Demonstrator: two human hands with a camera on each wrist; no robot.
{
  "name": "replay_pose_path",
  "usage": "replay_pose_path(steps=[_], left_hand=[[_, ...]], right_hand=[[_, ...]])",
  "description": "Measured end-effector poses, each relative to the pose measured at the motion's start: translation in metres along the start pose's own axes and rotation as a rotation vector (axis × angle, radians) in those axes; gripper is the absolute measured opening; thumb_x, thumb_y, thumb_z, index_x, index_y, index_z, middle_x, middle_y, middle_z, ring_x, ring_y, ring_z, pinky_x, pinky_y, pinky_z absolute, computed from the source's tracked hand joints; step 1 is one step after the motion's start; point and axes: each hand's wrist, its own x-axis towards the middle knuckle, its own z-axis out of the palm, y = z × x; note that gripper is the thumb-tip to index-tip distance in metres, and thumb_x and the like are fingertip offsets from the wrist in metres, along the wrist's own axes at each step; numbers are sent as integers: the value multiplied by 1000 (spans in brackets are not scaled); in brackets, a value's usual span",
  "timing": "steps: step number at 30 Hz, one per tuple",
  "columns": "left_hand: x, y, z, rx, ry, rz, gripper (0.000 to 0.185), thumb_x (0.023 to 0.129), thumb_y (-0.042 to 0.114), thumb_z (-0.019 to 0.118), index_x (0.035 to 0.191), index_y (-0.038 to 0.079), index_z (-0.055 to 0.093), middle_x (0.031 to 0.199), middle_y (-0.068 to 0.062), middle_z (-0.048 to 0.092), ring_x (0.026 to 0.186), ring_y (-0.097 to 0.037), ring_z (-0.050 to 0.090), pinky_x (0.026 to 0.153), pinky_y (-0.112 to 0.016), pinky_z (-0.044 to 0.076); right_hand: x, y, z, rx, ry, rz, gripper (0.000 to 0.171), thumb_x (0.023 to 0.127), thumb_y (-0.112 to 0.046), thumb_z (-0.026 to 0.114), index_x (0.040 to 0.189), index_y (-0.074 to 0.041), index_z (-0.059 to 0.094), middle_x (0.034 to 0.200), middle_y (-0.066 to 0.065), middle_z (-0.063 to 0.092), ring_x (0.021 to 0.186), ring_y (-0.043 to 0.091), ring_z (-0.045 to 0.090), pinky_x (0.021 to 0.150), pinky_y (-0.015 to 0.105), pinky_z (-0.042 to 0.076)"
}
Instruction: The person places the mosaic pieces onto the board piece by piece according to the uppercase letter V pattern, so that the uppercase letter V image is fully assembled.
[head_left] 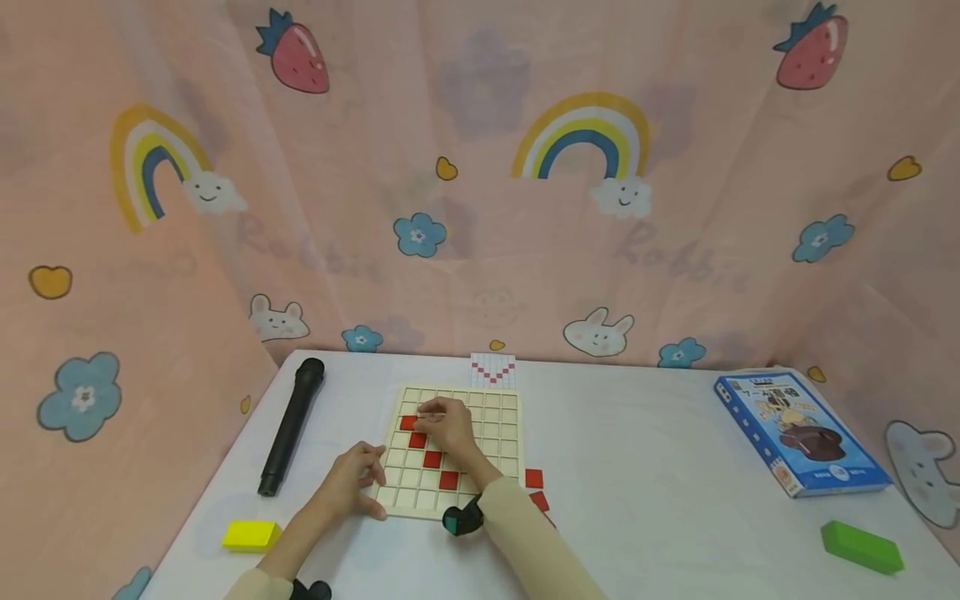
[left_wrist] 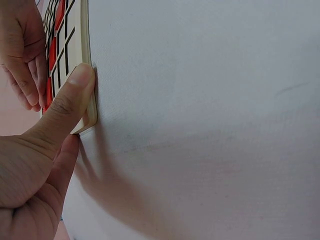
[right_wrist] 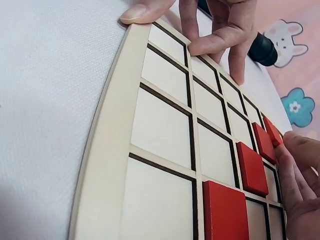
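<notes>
A pale wooden grid board point(head_left: 491, 450) lies on the white table with red square tiles in a diagonal line, among them one red tile point(head_left: 448, 480) near its front. My left hand point(head_left: 351, 482) grips the board's near left corner. In the left wrist view its thumb point(left_wrist: 67, 100) presses along the board's edge. Over the board, my right hand point(head_left: 453, 433) pinches the farthest red tile point(right_wrist: 272, 131), which looks tilted in the right wrist view. The palm hides part of the grid's middle.
Loose red tiles point(head_left: 534, 478) lie right of the board, partly behind the right sleeve. A card with a red pattern point(head_left: 492, 371) stands behind it. A black cylinder point(head_left: 292, 425) and yellow block point(head_left: 251, 536) are left; a blue box point(head_left: 802, 433) and green block point(head_left: 862, 547) are right.
</notes>
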Motion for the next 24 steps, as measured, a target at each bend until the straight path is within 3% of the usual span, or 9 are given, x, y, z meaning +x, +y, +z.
replay_pose_path(steps=[13,18,24], left_hand=[[-2,5,7,1,-12,-15,46,43,-3,91,71,6,55,119,-18,56,118,-42,52,86,-30,58],[-1,5,5,19,-11,-34,46,44,-4,90,71,7,55,122,-19,56,118,-41,52,87,-30,58],[0,6,-3,35,-12,-44,46,44,-4,90,70,7,54,125,-20,55,117,-41,53,88,-29,57]], right_hand=[[-6,1,-7,47,-57,31,18,85,-2,69,102,4,67,100,14,68,93,26,67,78,31,60],[-9,-4,-25,94,-108,-26,22,88,0,65,107,10,63,109,24,64,97,35,65,79,32,61],[-16,-7,-56,92,-151,-25,25,88,-3,66,111,9,62,113,21,63,97,31,66,79,29,61]])
